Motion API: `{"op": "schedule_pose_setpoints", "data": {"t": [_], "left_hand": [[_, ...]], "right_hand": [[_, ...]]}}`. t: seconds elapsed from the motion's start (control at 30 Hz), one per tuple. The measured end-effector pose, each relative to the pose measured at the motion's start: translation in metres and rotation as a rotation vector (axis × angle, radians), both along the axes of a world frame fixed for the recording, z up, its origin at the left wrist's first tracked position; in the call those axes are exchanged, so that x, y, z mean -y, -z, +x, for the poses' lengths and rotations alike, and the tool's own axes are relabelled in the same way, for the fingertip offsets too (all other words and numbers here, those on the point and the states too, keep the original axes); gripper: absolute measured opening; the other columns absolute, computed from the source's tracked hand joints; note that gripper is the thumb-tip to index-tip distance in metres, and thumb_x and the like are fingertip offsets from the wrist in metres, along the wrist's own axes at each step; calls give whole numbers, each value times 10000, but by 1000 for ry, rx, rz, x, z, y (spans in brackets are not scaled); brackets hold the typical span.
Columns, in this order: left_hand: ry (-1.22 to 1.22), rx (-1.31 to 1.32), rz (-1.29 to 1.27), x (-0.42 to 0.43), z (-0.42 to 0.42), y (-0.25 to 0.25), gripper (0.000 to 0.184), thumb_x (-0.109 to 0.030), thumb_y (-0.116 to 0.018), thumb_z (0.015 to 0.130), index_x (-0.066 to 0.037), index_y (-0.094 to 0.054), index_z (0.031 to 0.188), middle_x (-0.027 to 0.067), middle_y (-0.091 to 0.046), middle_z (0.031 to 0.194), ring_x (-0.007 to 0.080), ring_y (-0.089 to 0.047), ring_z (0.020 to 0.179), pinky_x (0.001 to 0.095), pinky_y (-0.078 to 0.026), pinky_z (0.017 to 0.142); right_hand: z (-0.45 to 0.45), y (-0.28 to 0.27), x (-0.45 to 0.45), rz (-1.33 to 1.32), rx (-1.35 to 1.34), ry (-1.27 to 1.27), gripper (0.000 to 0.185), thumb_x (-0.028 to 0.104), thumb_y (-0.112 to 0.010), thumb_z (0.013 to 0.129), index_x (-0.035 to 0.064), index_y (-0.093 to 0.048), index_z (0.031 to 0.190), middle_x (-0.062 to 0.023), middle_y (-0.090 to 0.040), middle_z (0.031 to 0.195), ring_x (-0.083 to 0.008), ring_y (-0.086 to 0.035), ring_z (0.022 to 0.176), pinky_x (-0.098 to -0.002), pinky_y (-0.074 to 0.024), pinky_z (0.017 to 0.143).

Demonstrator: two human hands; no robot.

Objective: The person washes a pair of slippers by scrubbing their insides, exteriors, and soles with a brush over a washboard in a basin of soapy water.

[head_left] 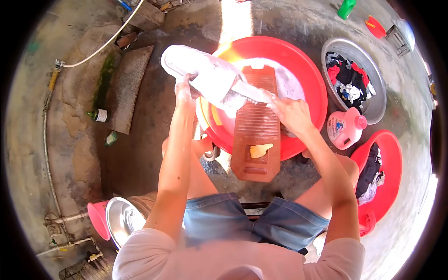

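My left hand (185, 89) is closed around the edge of a white slipper (210, 81), lifted and tilted over the left side of a large red basin (304, 60). My right hand (290, 112) grips the handle of a scrubbing brush (249, 91), its bristles pointing down at the slipper's near end; whether they touch it I cannot tell. Beneath the brush, a brown ridged washboard (255, 123) leans in the basin, with a yellowish piece of soap (260, 150) in its lower recess. Foamy water (289, 84) shows behind the board.
To the right stand a metal basin (380, 100) of clothes, a pink jug (344, 128) and a red basin (394, 168) with more clothes. On the left are a green bottle (99, 115), a stone slab (130, 88) and a metal bowl (122, 219).
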State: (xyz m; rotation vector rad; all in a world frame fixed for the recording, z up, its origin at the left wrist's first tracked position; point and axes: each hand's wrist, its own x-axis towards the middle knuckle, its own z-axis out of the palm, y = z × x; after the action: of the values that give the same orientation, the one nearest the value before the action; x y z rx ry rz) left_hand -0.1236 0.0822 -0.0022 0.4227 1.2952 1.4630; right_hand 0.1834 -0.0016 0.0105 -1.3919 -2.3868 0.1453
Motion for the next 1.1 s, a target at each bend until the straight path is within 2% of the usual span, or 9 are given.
{"op": "schedule_pose_setpoints", "data": {"t": [0.2, 0.33, 0.57, 0.7, 0.83, 0.87, 0.93, 1.03, 1.1], "left_hand": [[-154, 117, 8, -1, 3, 5, 381, -132, -490, 880, 53, -419, 1206, 189, -554, 1168, 344, -605, 978, 471, -518, 828], [-161, 34, 9, 7, 17, 15, 400, -162, -506, 881, 10, -413, 1230, 178, -526, 1214, 322, -574, 1044, 470, -514, 842], [-284, 184, 8, 18, 42, 17, 434, -243, -540, 866, -31, -430, 1228, 170, -527, 1196, 317, -565, 1047, 486, -492, 865], [-353, 207, -69, 15, 43, 6, 426, -226, -530, 863, -3, -431, 1213, 184, -517, 1217, 321, -562, 1063, 481, -495, 845], [-282, 268, 35, 15, 41, 22, 446, -234, -495, 872, -4, -416, 1246, 181, -485, 1274, 315, -522, 1126, 464, -449, 924], [-255, 293, 32, 13, 37, 33, 460, -246, -487, 876, -5, -408, 1259, 178, -474, 1291, 317, -508, 1144, 468, -429, 949], [-281, 340, 54, 11, 40, 24, 516, -288, -460, 888, -10, -372, 1314, 172, -430, 1349, 321, -439, 1218, 480, -353, 1020], [-170, 553, 59, -3, -1, 61, 340, -100, -548, 830, -2, -494, 1151, 128, -518, 1214, 297, -539, 1086, 468, -473, 914], [-236, 506, 79, 4, 21, 48, 369, -130, -543, 843, -10, -477, 1186, 119, -518, 1225, 285, -538, 1093, 460, -437, 955]], "right_hand": [[-28, 7, 33, -87, -57, -3, 399, 318, -517, 898, 246, -499, 1290, -109, -605, 590, -285, -601, 520, -400, -480, 469], [-14, -12, 1, -139, -97, 244, 424, 281, -544, 882, 210, -498, 1298, -127, -592, 569, -318, -599, 523, -432, -499, 526], [-18, 1, -6, -182, -160, 278, 457, 275, -505, 902, 263, -420, 1351, -192, -590, 609, -383, -595, 573, -480, -481, 550], [-45, 2, 32, -30, -135, 110, 436, 247, -498, 903, 224, -442, 1335, -137, -596, 570, -311, -597, 513, -421, -481, 471], [-26, 0, -3, -248, -145, 285, 476, 242, -513, 891, 262, -414, 1356, -158, -611, 607, -352, -612, 590, -474, -464, 828], [-26, -10, -5, -233, -140, 311, 434, 249, -499, 905, 260, -442, 1335, -175, -622, 689, -363, -614, 619, -495, -478, 583], [-44, -8, 22, -174, -236, 201, 433, 244, -485, 906, 270, -437, 1336, -171, -611, 642, -356, -611, 604, -490, -484, 617], [-48, 12, 30, -58, -267, 153, 458, 232, -492, 895, 265, -422, 1347, -178, -603, 623, -352, -609, 592, -482, -474, 527], [-30, 4, 1, -253, -216, 256, 485, 231, -501, 887, 272, -405, 1361, -179, -607, 629, -355, -614, 605, -478, -494, 570]]}}
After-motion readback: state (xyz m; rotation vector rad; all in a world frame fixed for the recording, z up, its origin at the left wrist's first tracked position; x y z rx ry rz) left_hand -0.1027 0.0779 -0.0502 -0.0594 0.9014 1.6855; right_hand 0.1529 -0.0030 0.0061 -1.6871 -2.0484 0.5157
